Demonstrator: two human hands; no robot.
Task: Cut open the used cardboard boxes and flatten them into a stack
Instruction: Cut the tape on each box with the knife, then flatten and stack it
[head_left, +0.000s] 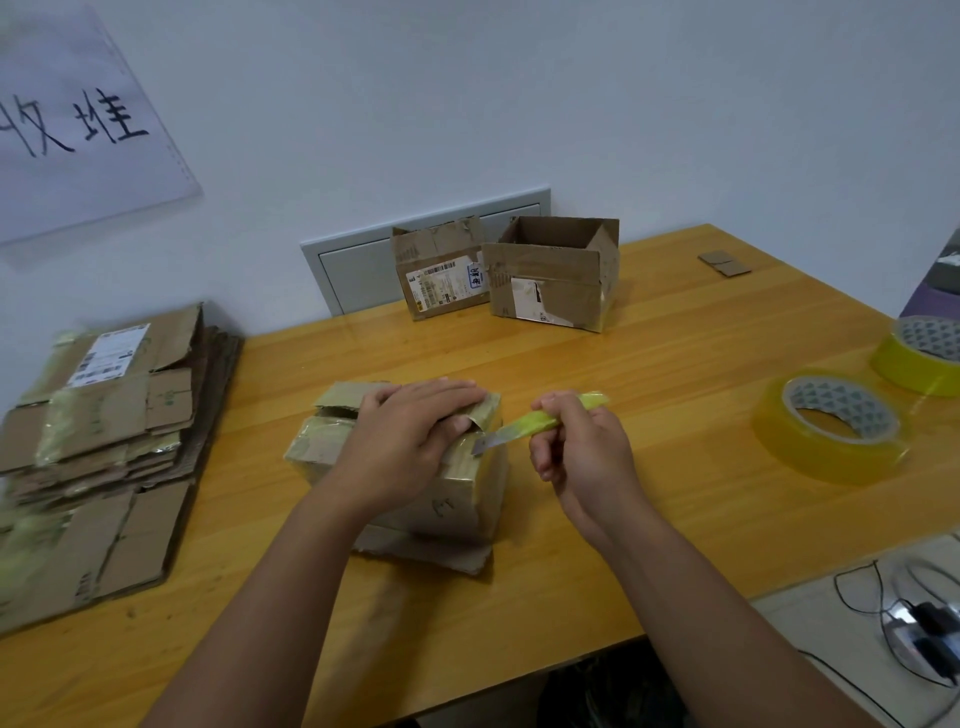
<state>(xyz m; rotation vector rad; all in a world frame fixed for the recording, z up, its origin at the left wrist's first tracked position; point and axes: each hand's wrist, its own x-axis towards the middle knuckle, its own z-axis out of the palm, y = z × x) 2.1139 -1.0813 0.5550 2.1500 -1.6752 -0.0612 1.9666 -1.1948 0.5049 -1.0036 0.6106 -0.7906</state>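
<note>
Small tape-wrapped brown cardboard box sits mid-table on the yellow wooden table; left hand lies flat on its top, fingers straight. Right hand grips a yellow-green utility knife, blade tip touching the box's top right edge. Stack of flattened brown cardboard lies at table's left.

Bare wooden table is seen between the taped box at centre and two tape rolls at right, while a flattened cardboard stack blocks the left and two boxes the back.
</note>
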